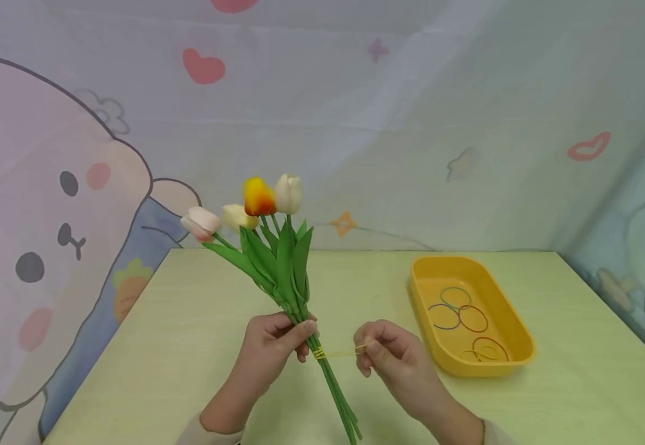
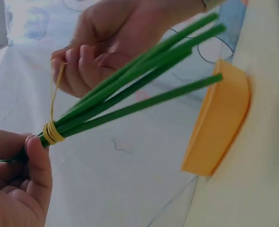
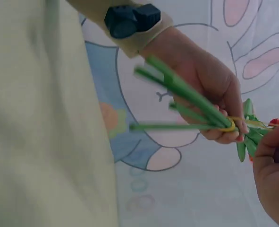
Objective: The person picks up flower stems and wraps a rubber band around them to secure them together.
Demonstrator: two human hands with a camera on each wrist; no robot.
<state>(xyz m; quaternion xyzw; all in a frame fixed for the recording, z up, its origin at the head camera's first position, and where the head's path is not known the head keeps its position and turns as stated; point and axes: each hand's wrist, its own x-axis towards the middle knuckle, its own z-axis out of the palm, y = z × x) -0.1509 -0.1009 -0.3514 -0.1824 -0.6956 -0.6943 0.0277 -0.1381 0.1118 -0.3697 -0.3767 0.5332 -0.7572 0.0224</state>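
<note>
My left hand [image 1: 271, 348] grips a bunch of artificial tulips [image 1: 287, 266] by the stems, just under the leaves. The blooms, white, pale yellow, orange-yellow and pinkish white, lean up and to the left. A yellow rubber band [image 2: 52, 134] is wound several times around the green stems [image 2: 144, 71], right below my left fingers. My right hand [image 1: 397, 364] pinches the free loop of that band between thumb and fingers, stretching it out to the right of the stems. In the right wrist view the wound band [image 3: 230, 125] sits close to my left fingertips.
A yellow tray [image 1: 469, 369] stands on the table [image 1: 133, 371] at the right, close to my right hand. Several coloured rubber bands [image 1: 474, 318] lie in it. Behind the table hangs a printed cloth [image 1: 356, 123] with a cartoon figure on its left.
</note>
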